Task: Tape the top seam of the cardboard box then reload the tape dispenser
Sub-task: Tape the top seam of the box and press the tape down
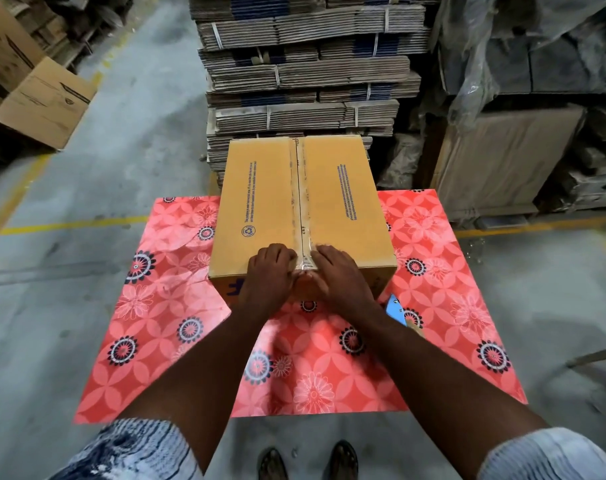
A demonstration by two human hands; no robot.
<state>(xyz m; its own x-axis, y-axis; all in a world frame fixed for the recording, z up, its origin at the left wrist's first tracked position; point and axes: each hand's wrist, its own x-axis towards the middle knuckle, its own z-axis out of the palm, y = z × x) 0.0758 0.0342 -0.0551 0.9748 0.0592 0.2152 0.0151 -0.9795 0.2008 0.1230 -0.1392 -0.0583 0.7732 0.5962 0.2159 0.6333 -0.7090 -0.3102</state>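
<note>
A low table covered in red flower-patterned cloth [149, 341] stands on the grey concrete floor. A closed tan cardboard box [263, 192] sits at its far middle; right of the box, near its corner, lies a blue tape dispenser [395, 308].

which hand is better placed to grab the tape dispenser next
Probably the right hand. The blue tape dispenser lies on the table just right of that forearm, near the cardboard box corner. The left hand would have to cross over. Both currently press the tape end down.
</note>
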